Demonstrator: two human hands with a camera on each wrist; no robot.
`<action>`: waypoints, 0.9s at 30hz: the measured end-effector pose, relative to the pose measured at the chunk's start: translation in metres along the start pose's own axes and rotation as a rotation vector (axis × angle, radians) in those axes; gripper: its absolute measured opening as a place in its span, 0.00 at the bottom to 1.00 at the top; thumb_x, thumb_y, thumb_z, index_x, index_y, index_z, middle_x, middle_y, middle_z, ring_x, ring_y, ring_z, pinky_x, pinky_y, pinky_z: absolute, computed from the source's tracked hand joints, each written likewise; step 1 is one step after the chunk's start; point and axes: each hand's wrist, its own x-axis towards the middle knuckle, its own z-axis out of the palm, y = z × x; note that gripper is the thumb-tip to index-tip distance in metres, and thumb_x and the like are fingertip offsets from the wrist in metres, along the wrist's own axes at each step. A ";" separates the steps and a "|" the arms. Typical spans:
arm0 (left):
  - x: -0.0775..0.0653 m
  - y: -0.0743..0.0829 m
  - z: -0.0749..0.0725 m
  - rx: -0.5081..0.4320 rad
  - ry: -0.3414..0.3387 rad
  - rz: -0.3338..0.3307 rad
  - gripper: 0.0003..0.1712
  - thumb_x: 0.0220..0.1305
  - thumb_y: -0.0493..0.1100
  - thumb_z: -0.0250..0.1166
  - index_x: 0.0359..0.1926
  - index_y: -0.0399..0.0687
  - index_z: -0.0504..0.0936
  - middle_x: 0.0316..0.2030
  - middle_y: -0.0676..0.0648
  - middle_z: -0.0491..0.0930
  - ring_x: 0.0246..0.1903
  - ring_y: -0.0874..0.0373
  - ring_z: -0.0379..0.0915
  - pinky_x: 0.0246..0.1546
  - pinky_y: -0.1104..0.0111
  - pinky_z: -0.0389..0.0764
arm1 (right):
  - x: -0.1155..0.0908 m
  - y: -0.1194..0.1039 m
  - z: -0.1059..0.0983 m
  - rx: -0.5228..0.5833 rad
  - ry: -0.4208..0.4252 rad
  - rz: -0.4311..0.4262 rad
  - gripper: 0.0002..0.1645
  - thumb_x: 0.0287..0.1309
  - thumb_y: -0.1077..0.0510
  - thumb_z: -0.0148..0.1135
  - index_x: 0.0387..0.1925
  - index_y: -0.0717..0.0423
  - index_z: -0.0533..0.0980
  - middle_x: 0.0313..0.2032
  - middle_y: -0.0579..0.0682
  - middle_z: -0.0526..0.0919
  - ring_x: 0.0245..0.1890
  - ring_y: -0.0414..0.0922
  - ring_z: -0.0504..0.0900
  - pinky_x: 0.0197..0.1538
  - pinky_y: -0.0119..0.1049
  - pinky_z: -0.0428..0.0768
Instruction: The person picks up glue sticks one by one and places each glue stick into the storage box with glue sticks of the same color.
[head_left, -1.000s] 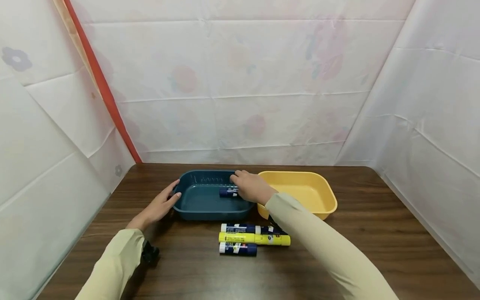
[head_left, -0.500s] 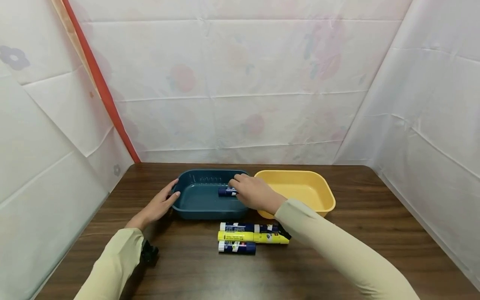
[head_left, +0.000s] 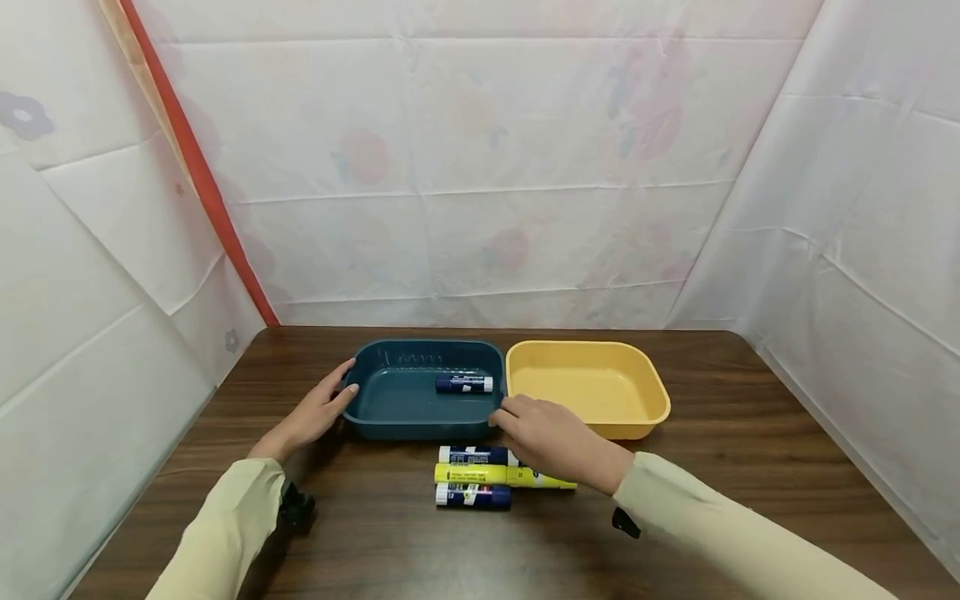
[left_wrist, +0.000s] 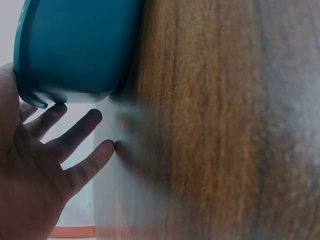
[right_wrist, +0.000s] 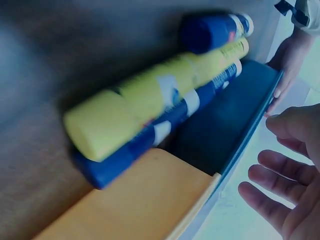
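Note:
My left hand (head_left: 309,418) rests against the left end of the dark blue tray (head_left: 420,431); in the left wrist view its fingers (left_wrist: 82,127) spread out, some at the tray's rim. One navy glue stick (head_left: 463,384) with a white end lies inside that tray, toward the right. My right hand (head_left: 564,440) hovers by the tray's front right corner, holding nothing, its fingers (right_wrist: 272,165) loosely bent in the right wrist view. Beneath it on the table lie yellow glue sticks (head_left: 471,474) end to end, between navy glue sticks (head_left: 474,497), partly covered by the hand.
A yellow tray (head_left: 654,408) stands right beside the blue one. Both sit toward the back of the brown wooden table (head_left: 750,467). Pale patterned sheets (head_left: 465,167) hang behind and at both sides, with a red strip (head_left: 202,183) at the left.
My right hand has let go of the navy glue stick, leaving it in the blue tray, and has drawn back toward the glue sticks on the table. The left hand has stayed put.

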 end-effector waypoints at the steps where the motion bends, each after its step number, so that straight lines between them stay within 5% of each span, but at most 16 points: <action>1: 0.000 0.000 0.000 -0.001 0.002 -0.002 0.36 0.76 0.52 0.43 0.75 0.41 0.42 0.70 0.28 0.45 0.65 0.30 0.49 0.59 0.37 0.55 | -0.004 -0.001 0.000 0.009 -0.005 0.008 0.14 0.60 0.57 0.63 0.47 0.52 0.76 0.38 0.45 0.77 0.34 0.39 0.74 0.37 0.29 0.77; 12: 0.001 -0.002 -0.001 0.008 0.002 0.004 0.35 0.76 0.50 0.42 0.74 0.39 0.42 0.70 0.28 0.45 0.65 0.30 0.50 0.59 0.37 0.56 | -0.035 -0.009 0.019 0.095 -0.094 0.090 0.20 0.53 0.55 0.70 0.48 0.52 0.76 0.37 0.44 0.75 0.33 0.37 0.72 0.36 0.30 0.76; 27: 0.002 -0.002 -0.001 0.014 0.000 0.000 0.35 0.76 0.50 0.42 0.74 0.39 0.42 0.70 0.28 0.45 0.65 0.29 0.48 0.59 0.37 0.54 | -0.045 -0.009 0.039 0.048 -0.122 0.140 0.15 0.52 0.54 0.69 0.41 0.53 0.77 0.34 0.44 0.75 0.32 0.39 0.71 0.32 0.31 0.75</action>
